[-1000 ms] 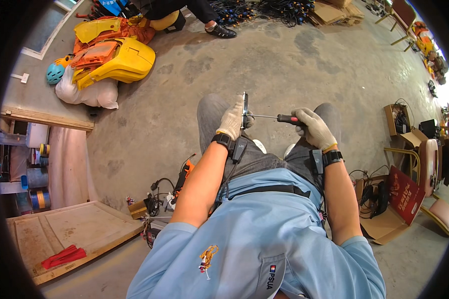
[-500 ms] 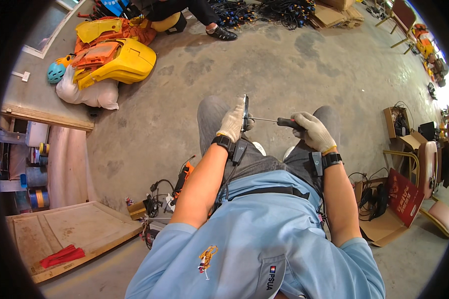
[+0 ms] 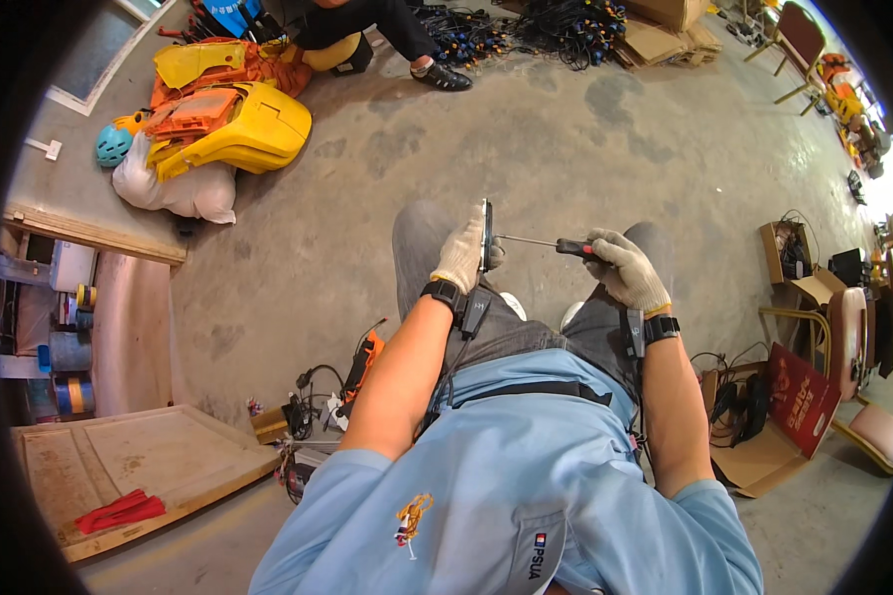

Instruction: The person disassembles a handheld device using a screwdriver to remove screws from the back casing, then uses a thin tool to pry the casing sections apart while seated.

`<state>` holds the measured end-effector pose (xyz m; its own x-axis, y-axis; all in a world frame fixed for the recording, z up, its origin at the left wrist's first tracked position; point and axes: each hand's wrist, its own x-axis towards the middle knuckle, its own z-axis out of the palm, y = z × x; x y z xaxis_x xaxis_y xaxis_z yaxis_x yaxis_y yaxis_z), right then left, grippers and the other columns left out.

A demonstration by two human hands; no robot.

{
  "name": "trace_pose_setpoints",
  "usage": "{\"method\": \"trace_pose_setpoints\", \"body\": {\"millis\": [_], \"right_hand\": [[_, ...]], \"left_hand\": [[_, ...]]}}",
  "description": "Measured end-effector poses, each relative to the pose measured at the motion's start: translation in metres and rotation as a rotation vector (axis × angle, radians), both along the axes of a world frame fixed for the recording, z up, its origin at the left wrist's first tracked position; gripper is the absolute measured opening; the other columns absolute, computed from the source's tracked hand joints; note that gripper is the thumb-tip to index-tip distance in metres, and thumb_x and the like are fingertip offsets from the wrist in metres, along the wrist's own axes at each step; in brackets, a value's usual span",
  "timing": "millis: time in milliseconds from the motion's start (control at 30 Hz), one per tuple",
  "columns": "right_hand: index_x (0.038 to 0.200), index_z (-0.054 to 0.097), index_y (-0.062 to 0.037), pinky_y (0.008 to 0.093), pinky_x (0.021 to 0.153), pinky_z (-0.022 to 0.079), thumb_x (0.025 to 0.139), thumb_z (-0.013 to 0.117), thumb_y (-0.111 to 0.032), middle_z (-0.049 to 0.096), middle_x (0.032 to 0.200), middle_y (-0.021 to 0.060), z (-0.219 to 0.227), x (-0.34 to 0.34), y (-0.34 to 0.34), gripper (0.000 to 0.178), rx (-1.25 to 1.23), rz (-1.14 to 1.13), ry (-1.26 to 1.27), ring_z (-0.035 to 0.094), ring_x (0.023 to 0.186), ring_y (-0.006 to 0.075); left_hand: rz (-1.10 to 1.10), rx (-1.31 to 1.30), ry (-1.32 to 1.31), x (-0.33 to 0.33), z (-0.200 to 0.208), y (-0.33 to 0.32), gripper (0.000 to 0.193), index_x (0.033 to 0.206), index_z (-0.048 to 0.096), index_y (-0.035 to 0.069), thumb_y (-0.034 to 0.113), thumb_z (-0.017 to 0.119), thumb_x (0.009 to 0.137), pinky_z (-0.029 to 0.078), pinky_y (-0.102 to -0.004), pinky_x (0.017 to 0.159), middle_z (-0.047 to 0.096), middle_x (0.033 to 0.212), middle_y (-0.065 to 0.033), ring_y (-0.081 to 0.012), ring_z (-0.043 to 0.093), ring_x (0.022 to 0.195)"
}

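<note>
Head cam, only view here. Left hand (image 3: 459, 253), in an off-white knit glove, is clamped on a thin, flat, dark piece (image 3: 487, 233) seen nearly edge-on. It's up by the left knee. Right hand (image 3: 625, 270), same kind of glove, is wrapped around the handle of a black-and-red screwdriver (image 3: 574, 248) by the right knee, its slim metal shaft pointing left at the flat piece. Can't tell if the tip actually touches.

Writing-wise: the light blue short-sleeved shirt (image 3: 446, 446) has a gold embroidered figure (image 3: 413, 518) and, on its grey pocket trim, dark lettering beside a tiny coloured patch (image 3: 539, 539). Near right, a red printed cardboard flap (image 3: 802, 402) carries pale characters.

Floor's grey, stained concrete (image 3: 526, 149). Near left there's a worn pale wooden panel (image 3: 179, 446) with a crumpled red cloth (image 3: 119, 511) on it. Far left, yellow and orange plastic shells (image 3: 253, 129) sit next to a whitish sack (image 3: 184, 188). Far side: another person's black shoe (image 3: 442, 77), then tangled dark cables (image 3: 566, 30) and flattened brown cardboard (image 3: 670, 45).
</note>
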<state>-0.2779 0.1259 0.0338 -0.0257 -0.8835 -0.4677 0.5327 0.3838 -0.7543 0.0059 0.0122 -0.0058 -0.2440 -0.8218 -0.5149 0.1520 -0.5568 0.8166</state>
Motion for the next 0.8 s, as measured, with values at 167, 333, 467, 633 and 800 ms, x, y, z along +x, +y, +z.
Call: {"method": "trace_pose_setpoints", "body": {"millis": [167,333,467,633,800], "right_hand": [[0.133,0.057,0.0038,0.0265,0.075,0.059,0.101,0.065,-0.012,0.061,0.112,0.0092,-0.002,0.000,-0.001,0.037,0.015,-0.036,-0.010,0.065,0.087,0.0165],[0.131,0.059,0.0039,0.0264,0.075,0.059,0.101,0.066,-0.012,0.061,0.112,0.0094,0.001,0.000,0.000,0.035,0.046,-0.075,0.025,0.064,0.087,0.0160],[0.131,0.060,0.0034,0.0257,0.075,0.059,0.101,0.066,-0.013,0.061,0.112,0.0093,0.001,0.001,-0.002,0.035,0.057,-0.075,0.050,0.064,0.086,0.0150],[0.129,0.059,0.0058,0.0241,0.076,0.057,0.099,0.067,-0.015,0.061,0.108,0.0068,0.006,0.004,-0.001,0.037,0.049,-0.059,0.100,0.063,0.085,0.0120],[0.130,0.060,0.0042,0.0249,0.077,0.058,0.100,0.067,-0.015,0.061,0.110,0.0076,0.003,0.003,-0.002,0.036,0.044,-0.012,0.119,0.063,0.087,0.0131]], "left_hand": [[0.023,0.040,0.091,0.003,-0.007,-0.005,0.062,0.096,0.061,0.005,0.067,0.057,0.098,0.058,-0.0334,0.051,0.066,0.075,-0.0103,-0.0203,0.066,0.056],[0.065,0.122,0.414,0.008,-0.003,-0.006,0.065,0.103,0.063,0.003,0.066,0.047,0.103,0.059,-0.0332,0.051,0.071,0.083,-0.0148,-0.0223,0.068,0.059],[0.073,0.102,0.461,0.012,-0.005,-0.008,0.068,0.117,0.064,-0.002,0.061,0.040,0.107,0.064,-0.0335,0.054,0.073,0.094,-0.0197,-0.0240,0.072,0.064],[0.071,0.093,0.423,0.008,0.001,-0.007,0.068,0.110,0.063,-0.002,0.063,0.044,0.105,0.060,-0.0337,0.051,0.074,0.090,-0.0186,-0.0258,0.072,0.064],[0.069,0.114,0.315,0.003,0.002,-0.007,0.066,0.107,0.063,-0.002,0.062,0.046,0.104,0.061,-0.0337,0.051,0.073,0.087,-0.0178,-0.0256,0.071,0.063]]}}
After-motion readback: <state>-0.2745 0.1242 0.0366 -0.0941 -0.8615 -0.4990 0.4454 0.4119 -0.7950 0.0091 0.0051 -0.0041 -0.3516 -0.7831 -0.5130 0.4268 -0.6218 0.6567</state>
